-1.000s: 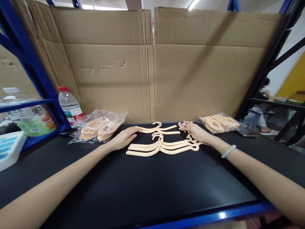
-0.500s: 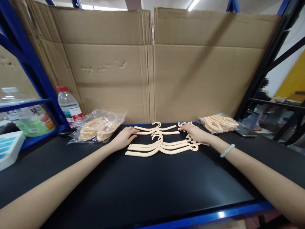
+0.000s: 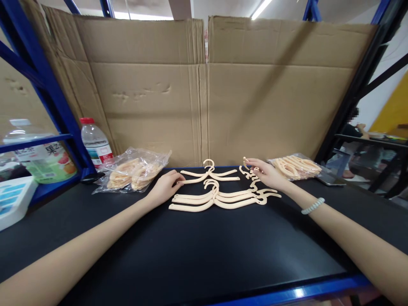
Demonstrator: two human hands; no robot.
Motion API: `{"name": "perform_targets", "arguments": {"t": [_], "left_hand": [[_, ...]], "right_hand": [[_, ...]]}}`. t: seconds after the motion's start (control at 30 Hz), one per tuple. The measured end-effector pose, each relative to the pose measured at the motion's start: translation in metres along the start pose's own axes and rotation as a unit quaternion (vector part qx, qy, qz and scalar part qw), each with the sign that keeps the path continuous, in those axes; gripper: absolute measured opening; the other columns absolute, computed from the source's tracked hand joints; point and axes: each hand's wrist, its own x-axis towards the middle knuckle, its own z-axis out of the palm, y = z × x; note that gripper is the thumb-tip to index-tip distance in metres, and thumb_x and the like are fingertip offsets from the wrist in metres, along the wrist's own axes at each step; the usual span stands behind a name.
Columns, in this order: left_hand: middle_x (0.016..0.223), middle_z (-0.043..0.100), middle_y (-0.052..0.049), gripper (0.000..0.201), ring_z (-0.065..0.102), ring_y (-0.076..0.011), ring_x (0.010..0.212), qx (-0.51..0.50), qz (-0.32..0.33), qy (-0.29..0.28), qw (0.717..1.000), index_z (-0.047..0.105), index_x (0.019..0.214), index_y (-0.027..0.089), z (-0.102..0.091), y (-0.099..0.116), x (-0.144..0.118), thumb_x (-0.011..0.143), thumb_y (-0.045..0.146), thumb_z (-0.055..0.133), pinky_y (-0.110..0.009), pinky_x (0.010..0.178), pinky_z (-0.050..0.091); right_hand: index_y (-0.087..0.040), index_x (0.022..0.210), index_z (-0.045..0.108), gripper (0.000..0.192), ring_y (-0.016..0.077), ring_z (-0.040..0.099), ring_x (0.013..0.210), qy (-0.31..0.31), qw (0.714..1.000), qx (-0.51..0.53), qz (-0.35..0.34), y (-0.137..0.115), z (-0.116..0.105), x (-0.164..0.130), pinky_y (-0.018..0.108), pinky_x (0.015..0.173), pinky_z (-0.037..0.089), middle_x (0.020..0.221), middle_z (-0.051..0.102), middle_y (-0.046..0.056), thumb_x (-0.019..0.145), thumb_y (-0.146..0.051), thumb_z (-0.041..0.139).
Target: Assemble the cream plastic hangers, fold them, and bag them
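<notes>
1. Since the earlier head-view frame, the right hand (image 3: 267, 173) has raised a small hook (image 3: 246, 163) off the table (image 3: 204, 246), and the far hanger (image 3: 209, 170) has its hook end standing a little higher.
2. Head view, left hand (image 3: 165, 186): fingers and thumb are drawn together, apparently pinching the left tip of that hanger's nearer arm; no wide gap shows. The hanger lies far and central, beyond the near hangers (image 3: 214, 199).
3. Head view, right hand: the forward fingertips seem to grasp the small hook, held nearly upright, while the thumb sits lower and a bit apart. Its exact contact is too small to tell. Loose hooks (image 3: 247, 173) lie just below these fingers.
4. Head view, handling: I would keep the left pinch light and steady so the hanger does not skid or twist, and lift the hook clear of the loose ones so they do not snag. The left bag (image 3: 132, 170) and right bag (image 3: 295, 165) sit outside both hands.
</notes>
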Motion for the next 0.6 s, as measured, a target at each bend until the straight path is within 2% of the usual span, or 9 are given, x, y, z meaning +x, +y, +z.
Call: {"name": "perform_targets", "arguments": {"t": [0.07, 0.17, 0.23, 0.33, 0.43, 0.5, 0.6], "left_hand": [[0.078, 0.058, -0.004, 0.016, 0.056, -0.0185, 0.072, -0.006, 0.001, 0.014, 1.000, 0.062, 0.082, 0.018, -0.001, 0.001, -0.001, 0.084, 0.027, 0.049, -0.032, 0.066, 0.047], [0.078, 0.057, -0.003, 0.013, 0.055, -0.0171, 0.072, -0.017, 0.006, 0.040, 0.999, 0.060, 0.081, 0.018, -0.002, 0.001, -0.003, 0.083, 0.026, 0.050, -0.030, 0.066, 0.047], [0.077, 0.056, -0.002, 0.013, 0.055, -0.0164, 0.071, -0.028, 0.013, 0.058, 0.998, 0.060, 0.081, 0.018, -0.003, 0.002, -0.005, 0.084, 0.026, 0.050, -0.029, 0.064, 0.047], [0.075, 0.056, -0.001, 0.012, 0.055, -0.0157, 0.068, -0.053, 0.021, 0.083, 0.995, 0.061, 0.080, 0.018, -0.006, 0.006, -0.008, 0.084, 0.026, 0.051, -0.028, 0.062, 0.048], [0.076, 0.057, -0.002, 0.010, 0.057, -0.0157, 0.070, -0.081, 0.015, 0.105, 0.991, 0.061, 0.079, 0.019, -0.009, 0.013, -0.011, 0.082, 0.026, 0.054, -0.028, 0.062, 0.050], [0.077, 0.057, -0.002, 0.010, 0.058, -0.0158, 0.072, -0.104, 0.002, 0.113, 0.988, 0.060, 0.079, 0.019, -0.010, 0.019, -0.012, 0.082, 0.026, 0.055, -0.028, 0.064, 0.052], [0.079, 0.057, -0.002, 0.012, 0.061, -0.0156, 0.071, -0.157, -0.035, 0.109, 0.981, 0.059, 0.079, 0.018, -0.007, 0.027, -0.014, 0.082, 0.029, 0.057, -0.028, 0.063, 0.054]], "right_hand": [[-0.023, 0.127, 0.056, 0.041, 0.0228, 0.062, 0.105, 0.003, 0.994, 0.103, 0.037, -0.006, -0.004, -0.004, 0.044, 0.091, 0.052, 0.143, 0.044, 0.011, 0.087, -0.024, 0.047], [-0.026, 0.125, 0.058, 0.042, 0.0200, 0.067, 0.090, 0.005, 0.966, 0.244, 0.091, -0.019, -0.008, -0.011, 0.044, 0.087, 0.054, 0.148, 0.037, 0.010, 0.084, -0.034, 0.057], [-0.025, 0.121, 0.061, 0.041, 0.0223, 0.066, 0.095, 0.022, 0.939, 0.321, 0.125, -0.029, -0.010, -0.014, 0.045, 0.090, 0.052, 0.139, 0.049, 0.011, 0.082, -0.038, 0.063], [-0.021, 0.111, 0.067, 0.039, 0.0247, 0.064, 0.101, 0.059, 0.894, 0.416, 0.157, -0.045, -0.008, -0.015, 0.045, 0.096, 0.047, 0.111, 0.068, 0.011, 0.078, -0.043, 0.068], [-0.020, 0.095, 0.073, 0.033, 0.0233, 0.064, 0.100, 0.108, 0.861, 0.473, 0.154, -0.058, -0.002, -0.013, 0.042, 0.098, 0.045, 0.100, 0.071, 0.009, 0.077, -0.047, 0.070], [-0.019, 0.081, 0.073, 0.029, 0.0209, 0.064, 0.093, 0.144, 0.848, 0.487, 0.155, -0.063, 0.002, -0.012, 0.038, 0.093, 0.047, 0.096, 0.071, 0.008, 0.076, -0.048, 0.070], [-0.019, 0.071, 0.070, 0.028, 0.0167, 0.063, 0.080, 0.178, 0.833, 0.494, 0.173, -0.067, 0.004, -0.012, 0.034, 0.083, 0.050, 0.085, 0.069, 0.005, 0.075, -0.047, 0.072]]}}
